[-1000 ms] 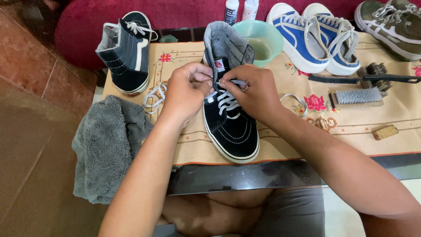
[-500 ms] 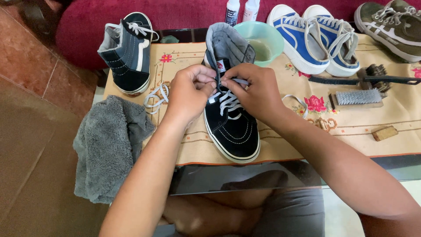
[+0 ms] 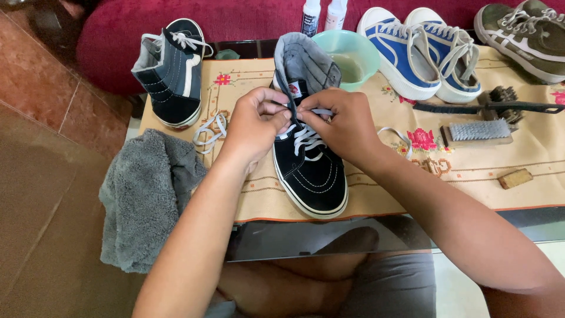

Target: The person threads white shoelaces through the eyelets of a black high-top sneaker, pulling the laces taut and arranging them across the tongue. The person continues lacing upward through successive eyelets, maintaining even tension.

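1. Grey fluffy towel [image 3: 144, 197]: hangs crumpled over the left edge of the beige embroidered table mat [image 3: 471, 182], untouched.

2. Second black-and-grey high-top sneaker [image 3: 170, 70]: stands upright at the far left corner of the mat, already laced, well apart from your hands.

3. Loose white lace [image 3: 210, 131]: coiled on the mat between that sneaker and your left wrist.

4. Your left hand [image 3: 254, 126]: fingers pinched on the white lace at the upper eyelets of item 5. Compared with a second ago it sits at the same spot, only slightly closer to the tongue (small adjustment, no new eyelet reached as far as can be seen).

5. Black canvas high-top sneaker with white sole [image 3: 306, 159]: centre of the mat, toe towards you, collar away; white lace crossed over the lower eyelets, the top ones not yet threaded. It has not shifted, so the lacing reads as partway done and proceeding slowly.

6. Your right hand [image 3: 344, 123]: thumb and forefinger gripping the other lace end, touching the left hand's fingertips over the tongue.

7. Pale green plastic bowl [image 3: 347, 53]: just behind the sneaker's collar.

8. Pair of blue-and-white low sneakers [image 3: 412, 53]: far side, right of the bowl.

9. Wooden brush with grey bristles [image 3: 477, 132]: lying flat, right of your forearm.
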